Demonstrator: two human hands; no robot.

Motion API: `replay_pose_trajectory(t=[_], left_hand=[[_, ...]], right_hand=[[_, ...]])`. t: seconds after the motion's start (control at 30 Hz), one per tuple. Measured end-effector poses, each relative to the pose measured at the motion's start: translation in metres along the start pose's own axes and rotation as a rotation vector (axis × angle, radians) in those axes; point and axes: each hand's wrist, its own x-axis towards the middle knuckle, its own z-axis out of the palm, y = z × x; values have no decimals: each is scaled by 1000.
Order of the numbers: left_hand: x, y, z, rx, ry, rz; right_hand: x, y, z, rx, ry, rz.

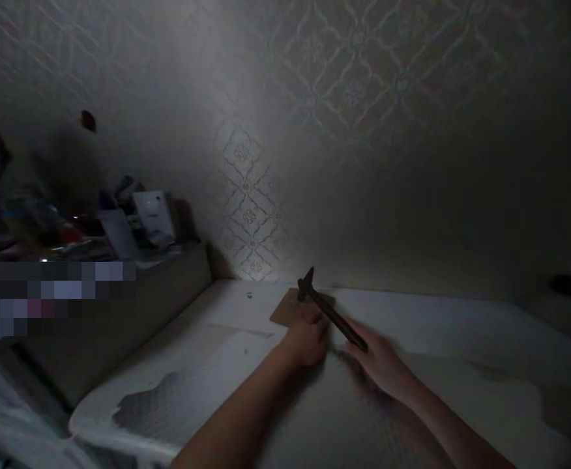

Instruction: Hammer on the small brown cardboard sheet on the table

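Note:
The scene is dim. My right hand (380, 361) is closed around the handle of a small dark hammer (327, 307), whose head points up and away over a small brown board (290, 306). The board lies flat on the white surface (437, 326) near the wall. My left hand (307, 339) rests at the near edge of that board with its fingers curled on it; whether they pinch anything small there is too dark to tell.
A patterned wall (344, 130) stands right behind the board. On the left a raised ledge (119, 306) carries cluttered boxes and packets (133, 221). A small dark speck (249, 295) lies on the white surface left of the board.

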Motion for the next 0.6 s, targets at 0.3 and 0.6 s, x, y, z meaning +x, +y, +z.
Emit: replay_pose_trajectory(t=[0.3,0.6], left_hand=[[2,-1,2,0,0,-7],[0,0,0,4,-1,13]], right_hand=[[-1,0,0,-12,-31,-7],[-1,-4,1,-50,-20,-5]])
